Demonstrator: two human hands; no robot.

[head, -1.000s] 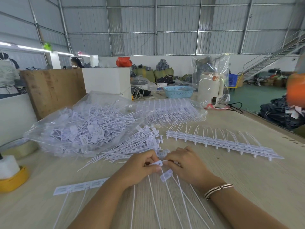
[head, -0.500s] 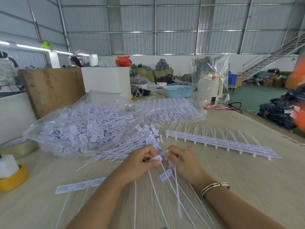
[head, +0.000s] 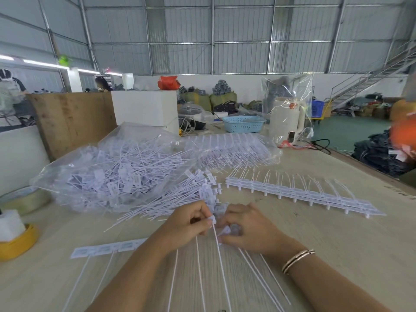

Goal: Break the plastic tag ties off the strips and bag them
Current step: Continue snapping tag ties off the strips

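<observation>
Both hands meet over the wooden table (head: 337,248). My left hand (head: 186,224) pinches the tag end of a white strip of ties (head: 108,248), which runs left across the table with thin tails trailing toward me. My right hand (head: 245,228) pinches the neighbouring tag tie (head: 225,230) right beside it. A loose heap of separated ties (head: 180,197) lies just beyond the hands. Behind it a clear plastic bag (head: 112,174) holds many ties. Whole strips (head: 299,194) lie stacked to the right.
A second clear bag of strips (head: 227,149) lies farther back. Tape rolls (head: 24,199) and a yellow holder (head: 15,242) sit at the left edge. A brown board (head: 72,118), a white box (head: 144,106), a blue basket (head: 243,123) and a bagged kettle (head: 286,115) stand behind.
The hands stay together at the same strip, the fingers shifting slightly on the tags. The long tails below them have swung a little.
</observation>
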